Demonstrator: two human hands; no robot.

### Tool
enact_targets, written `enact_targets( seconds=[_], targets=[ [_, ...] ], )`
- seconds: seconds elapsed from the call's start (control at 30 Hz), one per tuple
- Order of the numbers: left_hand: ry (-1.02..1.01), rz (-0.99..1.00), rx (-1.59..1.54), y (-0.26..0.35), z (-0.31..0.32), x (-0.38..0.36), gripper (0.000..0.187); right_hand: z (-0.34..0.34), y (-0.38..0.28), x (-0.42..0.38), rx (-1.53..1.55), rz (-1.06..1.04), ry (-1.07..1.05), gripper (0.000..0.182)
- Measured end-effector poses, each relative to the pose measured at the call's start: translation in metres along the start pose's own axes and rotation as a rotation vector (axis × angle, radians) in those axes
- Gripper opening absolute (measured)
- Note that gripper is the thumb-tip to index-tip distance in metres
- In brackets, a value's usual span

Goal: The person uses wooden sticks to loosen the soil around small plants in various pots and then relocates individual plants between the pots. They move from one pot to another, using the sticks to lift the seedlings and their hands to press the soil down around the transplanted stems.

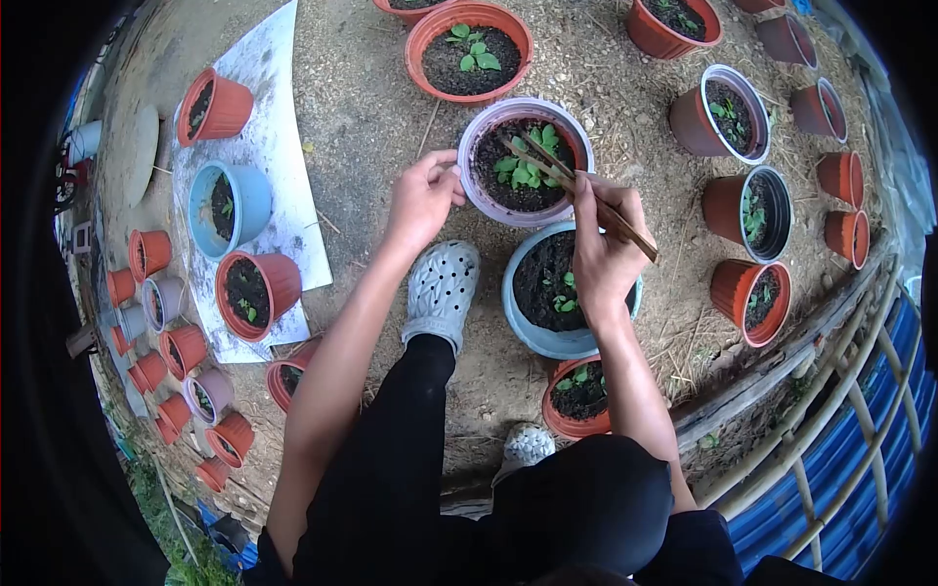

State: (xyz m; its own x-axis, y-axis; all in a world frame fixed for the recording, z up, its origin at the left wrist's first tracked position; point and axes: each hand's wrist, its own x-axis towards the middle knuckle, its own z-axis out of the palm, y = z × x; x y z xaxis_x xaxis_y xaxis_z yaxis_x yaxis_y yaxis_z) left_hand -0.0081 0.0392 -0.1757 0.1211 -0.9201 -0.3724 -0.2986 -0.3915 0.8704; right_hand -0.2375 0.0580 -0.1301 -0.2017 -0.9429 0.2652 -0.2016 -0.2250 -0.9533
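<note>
A pale lilac plant pot [473, 202] with dark soil stands in front of me, several green seedlings [528, 168] growing in it. My right hand [606, 234] is closed around a pair of wooden chopsticks [557, 174], whose tips reach over the leaves, slightly apart. At the pot's left rim is my left hand [426, 200], fingers curled and thumb against the index finger; whether anything is pinched there is hidden. Below my right hand sits a light blue pot [528, 330] of soil and seedlings, partly covered by that hand and wrist.
An orange pot [418, 73] with a seedling stands beyond the lilac one. Several potted seedlings fill both sides, some on a white sheet [293, 176] at left. My clog [442, 288] is near the pots. A wooden pole fence [840, 381] runs along the right.
</note>
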Motion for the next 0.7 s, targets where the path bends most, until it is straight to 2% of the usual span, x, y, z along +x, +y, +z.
enact_targets(
  seconds=[0.1,0.17,0.27,0.33,0.4,0.43,0.53,0.63,0.7],
  targets=[
    [-0.014,0.017,-0.026,0.000,0.001,-0.003,0.033,-0.002,0.002,0.003,-0.041,-0.009,0.014,0.010],
    [-0.021,0.023,-0.041,-0.001,0.000,-0.001,0.034,-0.007,-0.008,0.001,-0.105,-0.001,-0.166,0.010],
    [0.017,0.015,-0.008,0.002,0.000,-0.004,0.037,-0.013,-0.008,-0.001,-0.035,-0.048,-0.158,0.010],
    [0.129,0.161,0.197,0.007,0.001,-0.006,0.039,-0.018,-0.012,0.003,-0.032,-0.049,-0.174,0.011],
    [0.152,0.175,0.235,0.014,0.004,-0.006,0.041,-0.027,-0.020,0.007,-0.174,-0.036,-0.371,0.010],
    [0.178,0.188,0.273,0.017,0.004,-0.006,0.042,-0.031,-0.022,0.009,-0.174,-0.035,-0.370,0.010],
    [0.170,0.191,0.311,0.024,0.004,-0.007,0.043,-0.039,-0.028,0.013,-0.112,-0.025,-0.376,0.007],
    [0.150,0.156,0.289,0.025,0.005,-0.005,0.042,-0.047,-0.033,0.027,-0.210,-0.054,-0.549,0.010],
    [0.159,0.158,0.316,0.025,0.005,-0.004,0.043,-0.053,-0.039,0.033,-0.195,-0.017,-0.537,0.010]
  ],
)
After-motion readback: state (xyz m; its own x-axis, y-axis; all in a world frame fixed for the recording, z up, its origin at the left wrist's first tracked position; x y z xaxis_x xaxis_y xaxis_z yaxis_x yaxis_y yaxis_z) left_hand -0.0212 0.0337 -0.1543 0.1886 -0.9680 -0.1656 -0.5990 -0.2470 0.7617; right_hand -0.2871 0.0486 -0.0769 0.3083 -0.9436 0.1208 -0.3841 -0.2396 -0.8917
